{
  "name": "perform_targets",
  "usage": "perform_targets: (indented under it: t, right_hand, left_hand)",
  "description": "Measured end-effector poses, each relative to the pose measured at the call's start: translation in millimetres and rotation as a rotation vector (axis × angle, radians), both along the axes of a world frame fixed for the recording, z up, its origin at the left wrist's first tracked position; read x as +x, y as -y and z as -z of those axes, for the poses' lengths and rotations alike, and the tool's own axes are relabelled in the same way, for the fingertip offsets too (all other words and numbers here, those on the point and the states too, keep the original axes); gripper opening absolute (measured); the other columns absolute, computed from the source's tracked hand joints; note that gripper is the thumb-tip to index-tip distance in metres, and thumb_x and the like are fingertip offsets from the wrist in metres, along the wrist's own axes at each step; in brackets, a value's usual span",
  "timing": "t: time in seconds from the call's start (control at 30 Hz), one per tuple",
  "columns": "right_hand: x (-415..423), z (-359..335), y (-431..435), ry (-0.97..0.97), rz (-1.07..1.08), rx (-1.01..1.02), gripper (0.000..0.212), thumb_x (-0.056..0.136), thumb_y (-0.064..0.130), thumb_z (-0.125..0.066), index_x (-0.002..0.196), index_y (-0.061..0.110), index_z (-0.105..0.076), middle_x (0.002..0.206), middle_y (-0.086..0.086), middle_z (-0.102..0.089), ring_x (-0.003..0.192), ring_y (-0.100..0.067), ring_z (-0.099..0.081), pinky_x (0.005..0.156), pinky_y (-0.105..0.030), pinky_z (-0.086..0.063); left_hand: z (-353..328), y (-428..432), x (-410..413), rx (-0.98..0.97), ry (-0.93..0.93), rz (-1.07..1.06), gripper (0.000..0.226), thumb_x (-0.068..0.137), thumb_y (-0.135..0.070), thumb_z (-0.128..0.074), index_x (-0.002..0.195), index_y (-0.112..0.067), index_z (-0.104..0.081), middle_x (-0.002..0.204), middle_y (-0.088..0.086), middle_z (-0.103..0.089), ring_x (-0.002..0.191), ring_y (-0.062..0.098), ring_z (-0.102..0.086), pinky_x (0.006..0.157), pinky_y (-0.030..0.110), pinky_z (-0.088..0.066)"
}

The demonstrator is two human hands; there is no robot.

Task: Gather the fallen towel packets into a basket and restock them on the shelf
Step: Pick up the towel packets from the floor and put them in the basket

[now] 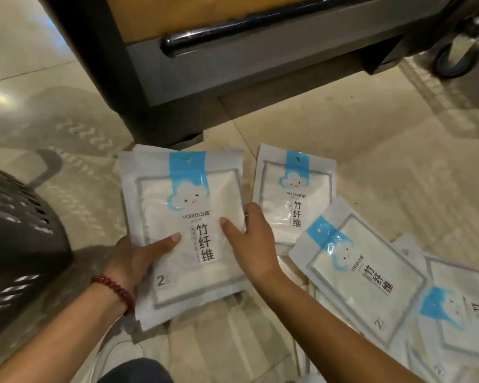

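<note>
I hold a small stack of white towel packets (183, 211) with blue cloud labels above the floor. My left hand (138, 258) grips the stack's lower left edge, thumb on top. My right hand (249, 239) grips its right edge, thumb on the front. More packets lie on the floor: one (293, 200) just right of the stack, another (357, 275) tilted beside my right forearm, and several (454, 313) piled at the lower right. A dark slotted basket (14, 239) stands at the left edge, partly out of view.
The shelf unit's dark base (161, 87) with a black rail (233, 26) stands right behind the packets. A caster wheel (451, 62) shows at the top right. Beige tiled floor (385, 139) spreads around. My knee and a white shoe (127, 363) are at the bottom.
</note>
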State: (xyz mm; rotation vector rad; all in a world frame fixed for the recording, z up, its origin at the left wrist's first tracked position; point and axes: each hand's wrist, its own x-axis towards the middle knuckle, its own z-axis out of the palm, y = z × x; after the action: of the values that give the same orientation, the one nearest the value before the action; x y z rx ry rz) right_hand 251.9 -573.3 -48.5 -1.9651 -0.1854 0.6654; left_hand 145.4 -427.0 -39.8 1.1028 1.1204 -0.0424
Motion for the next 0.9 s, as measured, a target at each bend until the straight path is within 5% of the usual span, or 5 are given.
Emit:
perform_targets:
  t: [0.17, 0.3, 0.43, 0.6, 0.9]
  right_hand:
    - [38, 4, 50, 0.085, 0.014, -0.103, 0.017, 0.086, 0.02, -0.067, 0.1, 0.019, -0.058, 0.093, 0.008, -0.063, 0.086, -0.009, -0.058, 0.071, -0.016, -0.043]
    - [96, 12, 136, 0.295, -0.102, -0.666, 0.052, 0.075, 0.008, -0.071, 0.124, 0.002, -0.054, 0.123, -0.014, -0.057, 0.111, -0.031, -0.052, 0.087, -0.028, -0.038]
    - [116, 20, 198, 0.004, -0.231, -1.057, 0.097, 0.065, 0.034, -0.084, 0.137, 0.004, -0.027, 0.129, -0.016, -0.047, 0.117, -0.034, -0.046, 0.094, -0.045, -0.044]
    - [96, 29, 206, 0.249, -0.199, -1.186, 0.07, 0.068, 0.044, -0.079, 0.117, 0.01, -0.042, 0.112, -0.012, -0.055, 0.098, -0.027, -0.051, 0.079, -0.035, -0.041]
    - [89, -22, 192, 0.267, -0.142, -0.279, 0.013, 0.083, 0.016, -0.068, 0.081, 0.016, -0.055, 0.072, 0.005, -0.055, 0.064, -0.008, -0.051, 0.053, -0.015, -0.037]
  left_hand:
    - [9, 1, 2, 0.012, 0.012, -0.065, 0.047, 0.05, -0.022, -0.078, 0.094, -0.009, -0.069, 0.087, 0.011, -0.074, 0.08, 0.029, -0.071, 0.081, 0.041, -0.053]
    - [11, 2, 4, -0.023, 0.048, -0.047, 0.044, 0.051, -0.018, -0.079, 0.093, -0.008, -0.07, 0.085, 0.011, -0.074, 0.076, 0.027, -0.072, 0.058, 0.034, -0.058]
    - [10, 12, 3, -0.052, 0.089, -0.039, 0.046, 0.052, -0.016, -0.078, 0.096, -0.009, -0.068, 0.087, 0.01, -0.074, 0.077, 0.027, -0.072, 0.055, 0.034, -0.057]
    - [7, 28, 2, -0.054, 0.095, -0.004, 0.042, 0.055, -0.013, -0.075, 0.096, -0.008, -0.068, 0.086, 0.012, -0.074, 0.076, 0.029, -0.071, 0.056, 0.037, -0.059]
    - [3, 35, -8, -0.056, 0.123, 0.088, 0.037, 0.061, -0.016, -0.072, 0.097, -0.008, -0.068, 0.088, 0.012, -0.074, 0.077, 0.026, -0.072, 0.054, 0.033, -0.057]
